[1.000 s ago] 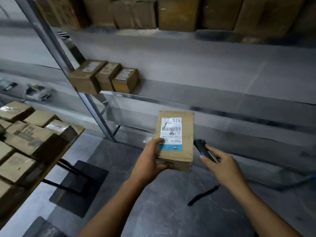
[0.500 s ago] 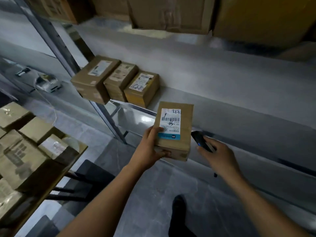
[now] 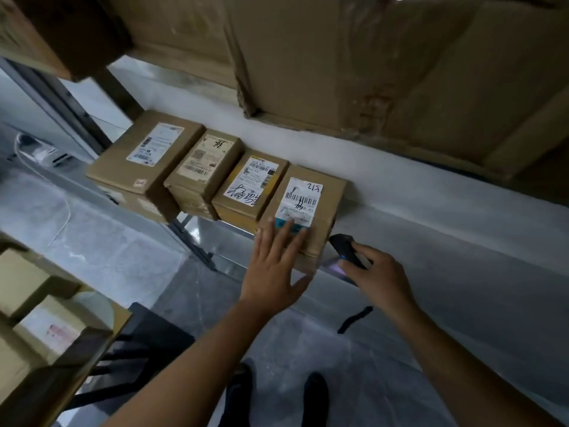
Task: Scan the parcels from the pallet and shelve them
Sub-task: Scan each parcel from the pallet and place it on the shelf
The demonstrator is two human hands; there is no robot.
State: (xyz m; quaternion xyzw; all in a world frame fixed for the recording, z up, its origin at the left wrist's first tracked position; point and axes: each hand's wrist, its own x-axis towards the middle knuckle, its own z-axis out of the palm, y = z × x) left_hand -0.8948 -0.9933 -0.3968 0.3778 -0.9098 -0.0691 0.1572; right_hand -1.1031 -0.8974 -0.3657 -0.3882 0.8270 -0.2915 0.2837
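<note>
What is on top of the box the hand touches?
A white label with a barcode, and fingers of the left hand. The label's blue strip is partly covered.

Parcel (image 3: 326, 211), centre of the frame: brown cardboard; white label with black barcode stripes and a blue band.
Yellow box (image 3: 246, 188), just left: mustard sides; white label with black handwriting.
Scanner (image 3: 345, 249), right of centre: black, small blue light.
Shelf (image 3: 431, 223): pale grey-white.
Floor (image 3: 385, 365): grey, faintly marbled.
Cartons (image 3: 369, 57), top of the frame: dull brown.
</note>
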